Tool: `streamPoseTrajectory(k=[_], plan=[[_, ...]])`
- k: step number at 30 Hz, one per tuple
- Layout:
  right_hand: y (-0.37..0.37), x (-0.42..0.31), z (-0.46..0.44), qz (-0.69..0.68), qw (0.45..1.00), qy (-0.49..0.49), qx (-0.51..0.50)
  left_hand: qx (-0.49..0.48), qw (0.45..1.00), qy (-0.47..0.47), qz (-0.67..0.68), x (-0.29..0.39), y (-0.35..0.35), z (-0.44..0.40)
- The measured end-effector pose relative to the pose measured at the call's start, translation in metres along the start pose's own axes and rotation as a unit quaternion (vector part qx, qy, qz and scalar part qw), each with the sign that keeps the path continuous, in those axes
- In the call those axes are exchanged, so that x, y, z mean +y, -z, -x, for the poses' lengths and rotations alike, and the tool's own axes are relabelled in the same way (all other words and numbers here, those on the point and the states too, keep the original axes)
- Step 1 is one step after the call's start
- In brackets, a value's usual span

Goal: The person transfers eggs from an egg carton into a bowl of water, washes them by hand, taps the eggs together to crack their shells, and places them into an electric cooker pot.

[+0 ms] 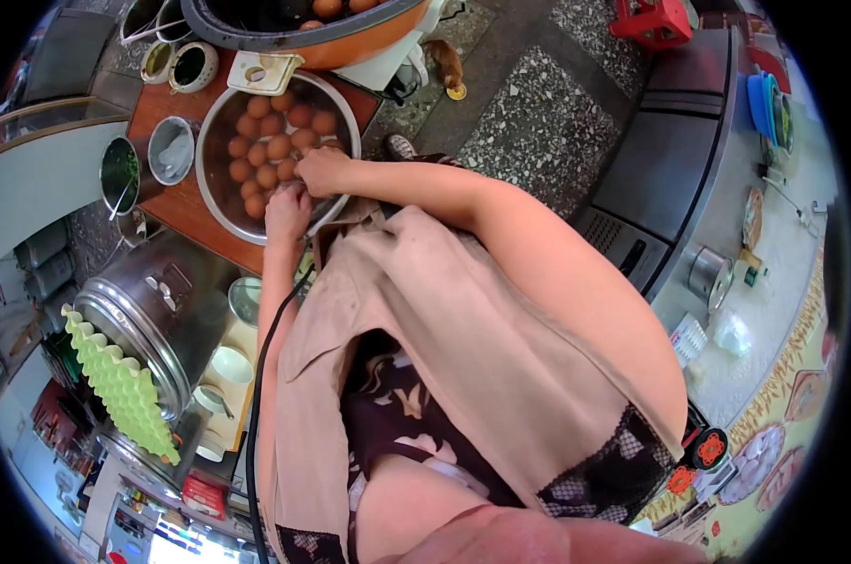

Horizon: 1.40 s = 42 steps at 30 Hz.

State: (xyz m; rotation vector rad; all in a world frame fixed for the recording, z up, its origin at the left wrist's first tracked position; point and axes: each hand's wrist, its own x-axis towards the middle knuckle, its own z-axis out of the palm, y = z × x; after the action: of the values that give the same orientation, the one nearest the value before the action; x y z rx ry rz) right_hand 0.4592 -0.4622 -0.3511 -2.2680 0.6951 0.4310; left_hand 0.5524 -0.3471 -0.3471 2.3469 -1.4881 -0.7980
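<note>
A wide metal bowl [206, 188] holds several brown eggs [278, 147] on the reddish-brown wooden table. My left hand [289, 212] is at the bowl's near edge beside the lowest eggs, its fingers curled together. Just to its right, my right hand [326, 172] reaches over the rim with bent, closed fingers close to the eggs. What either hand grips is hidden by the fingers. A cream-coloured plate with a hole [265, 75] rests across the bowl's far rim.
Beyond the bowl stands a large orange pot [350, 49] with more eggs. Small containers [171, 150] are at the left. A lidded steel pot [176, 291] and a green egg tray [120, 385] lie lower left. A steel counter [717, 188] runs along the right.
</note>
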Motion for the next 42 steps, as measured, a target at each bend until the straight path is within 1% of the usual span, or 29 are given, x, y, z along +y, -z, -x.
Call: streamPoseTrajectory(k=[2,4,5,6,7,8,9,11,12,14,15,17,18,19,20,21,22,23,25,26,28,30,31,32,35,38,39,41,42], plan=[[-0.004,0.003,0.002,0.02,0.999,0.025,0.01,0.018,0.992,-0.091,0.081,-0.011,-0.004,-0.003],[-0.006,0.006,0.007,0.075,0.991,0.094,0.056,0.008,0.991,-0.096,0.091,-0.021,-0.01,-0.003],[-0.006,0.005,0.006,0.075,0.991,0.093,0.055,-0.003,0.99,-0.101,0.101,-0.019,-0.009,-0.003],[-0.006,0.004,0.004,0.006,0.996,0.05,0.073,-0.002,0.99,-0.102,0.101,-0.017,-0.009,-0.004],[-0.006,0.003,0.003,-0.064,0.994,0.007,0.089,0.039,0.986,-0.127,0.099,-0.015,-0.01,-0.006],[-0.001,0.0,0.005,-0.064,0.994,0.007,0.089,0.081,0.98,-0.151,0.096,-0.014,-0.01,-0.007],[0.006,-0.001,0.005,-0.072,0.995,-0.006,0.069,0.081,0.98,-0.151,0.096,-0.015,-0.011,-0.008],[0.014,-0.005,0.007,-0.08,0.995,-0.018,0.048,-0.002,0.992,-0.006,0.123,-0.017,-0.015,-0.009],[0.015,-0.006,0.009,-0.045,0.998,-0.018,0.037,-0.001,0.992,-0.006,0.123,-0.006,-0.005,-0.009],[0.013,-0.008,0.009,-0.009,1.0,-0.017,0.024,-0.08,0.99,0.12,-0.004,0.014,0.011,-0.006],[0.012,-0.007,0.007,-0.006,1.0,-0.024,0.019,-0.079,0.989,0.121,-0.004,0.015,0.011,-0.004],[0.006,-0.004,0.001,-0.002,0.999,-0.03,0.013,-0.062,0.992,0.104,-0.018,0.017,0.01,-0.002],[0.002,-0.002,-0.002,0.011,1.0,0.003,0.017,-0.062,0.992,0.104,-0.017,0.013,0.006,-0.002],[-0.003,0.001,-0.005,0.023,0.999,0.037,0.021,-0.036,0.997,0.063,0.012,0.005,0.001,-0.003],[-0.002,0.002,-0.002,0.024,0.999,0.037,0.02,-0.011,0.999,0.022,0.041,-0.001,-0.003,-0.004],[-0.002,0.005,0.002,0.037,0.996,0.067,0.046,-0.011,0.999,0.022,0.042,-0.007,-0.006,-0.004],[-0.001,0.006,0.004,0.05,0.991,0.097,0.073,-0.002,0.997,-0.032,0.064,-0.014,-0.008,-0.004],[-0.007,0.008,0.003,0.05,0.991,0.097,0.073,0.006,0.993,-0.086,0.085,-0.017,-0.011,-0.004],[-0.019,0.011,-0.001,0.074,0.985,0.086,0.128,0.032,0.989,-0.098,0.105,-0.022,-0.018,-0.006],[-0.015,0.009,-0.001,0.074,0.985,0.086,0.128,0.057,0.984,-0.109,0.125,-0.019,-0.017,-0.006],[-0.006,0.006,-0.005,-0.008,0.997,0.019,0.071,0.032,0.99,-0.093,0.099,-0.018,-0.013,-0.007],[0.015,-0.007,0.008,-0.018,0.998,-0.006,0.058,0.007,0.995,-0.075,0.072,-0.011,-0.007,-0.007],[0.021,-0.011,0.012,-0.027,0.998,-0.031,0.044,-0.001,0.999,-0.01,0.041,-0.007,-0.006,-0.008],[0.019,-0.009,0.011,-0.028,0.998,-0.031,0.044,-0.009,0.998,0.055,0.011,-0.002,-0.004,-0.007],[0.01,-0.005,0.002,0.016,0.999,-0.014,0.024,-0.012,0.997,0.074,-0.024,0.012,0.004,-0.002],[0.0,0.0,-0.001,0.015,0.999,-0.017,0.031,-0.01,0.998,0.06,0.019,0.012,0.003,-0.002],[-0.002,0.002,0.0,0.044,0.998,0.013,0.048,-0.01,0.998,0.06,0.02,0.009,0.001,-0.002],[-0.008,0.005,0.001,0.074,0.994,0.044,0.063,0.032,0.994,-0.078,0.068,-0.007,-0.007,-0.004],[-0.013,0.008,0.001,0.094,0.986,0.072,0.118,0.032,0.994,-0.078,0.068,-0.018,-0.014,-0.006]])
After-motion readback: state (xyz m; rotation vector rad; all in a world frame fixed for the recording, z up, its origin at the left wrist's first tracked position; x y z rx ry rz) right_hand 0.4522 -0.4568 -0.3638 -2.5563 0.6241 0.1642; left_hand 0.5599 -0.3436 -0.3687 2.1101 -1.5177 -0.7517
